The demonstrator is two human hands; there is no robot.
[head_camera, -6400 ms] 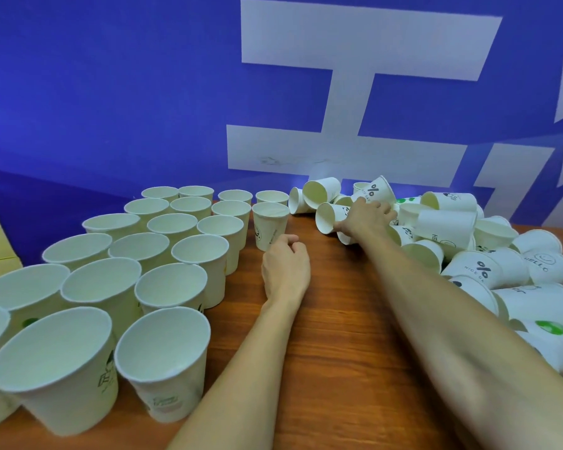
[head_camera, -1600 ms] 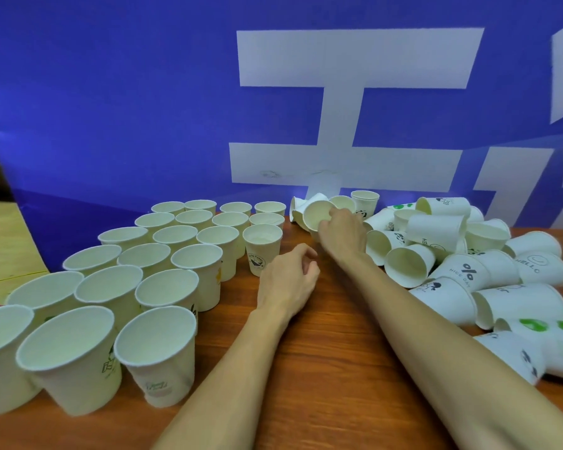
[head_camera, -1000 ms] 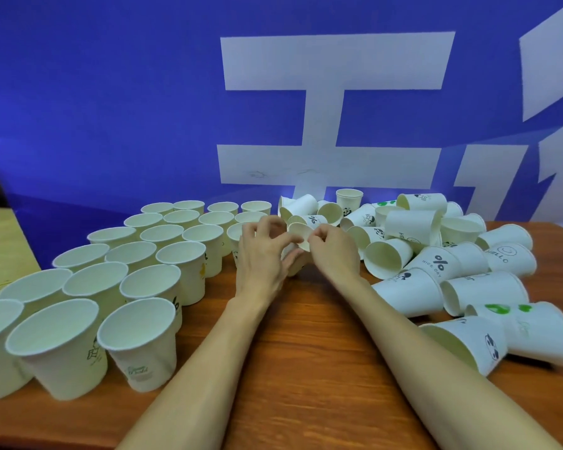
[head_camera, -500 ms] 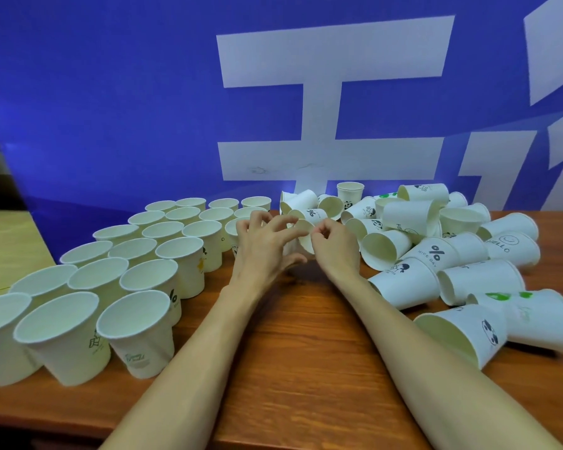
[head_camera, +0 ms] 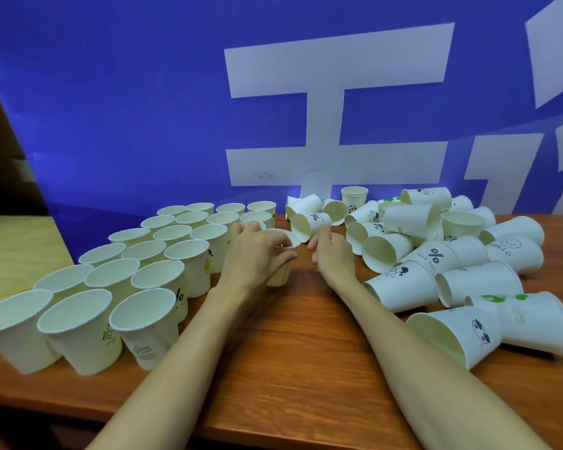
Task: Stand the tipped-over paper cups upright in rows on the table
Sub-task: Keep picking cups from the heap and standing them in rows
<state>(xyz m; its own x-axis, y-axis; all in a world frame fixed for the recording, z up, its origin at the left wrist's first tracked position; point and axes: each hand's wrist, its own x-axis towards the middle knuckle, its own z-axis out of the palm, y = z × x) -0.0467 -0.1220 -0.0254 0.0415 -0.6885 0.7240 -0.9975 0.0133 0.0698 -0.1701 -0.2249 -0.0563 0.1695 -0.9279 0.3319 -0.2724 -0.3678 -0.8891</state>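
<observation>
While left hand (head_camera: 254,254) fingers pinch a cup (head_camera: 278,258) | right hand (head_camera: 330,254) loosely curled (holding nothing) | tipped pile (head_camera: 429,254) beside

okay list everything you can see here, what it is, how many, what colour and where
upright cups: roughly two dozen, white, rows at table's left
tipped cups: about twenty, white with prints, heap at right
held cup: one, white, upright, table centre
far cup: one, white, upright behind heap
table: one, brown wood
wall: blue with white shapes, behind
left hand: grips the held cup
right hand: beside it, fingers loosely curled, holding nothing
</observation>
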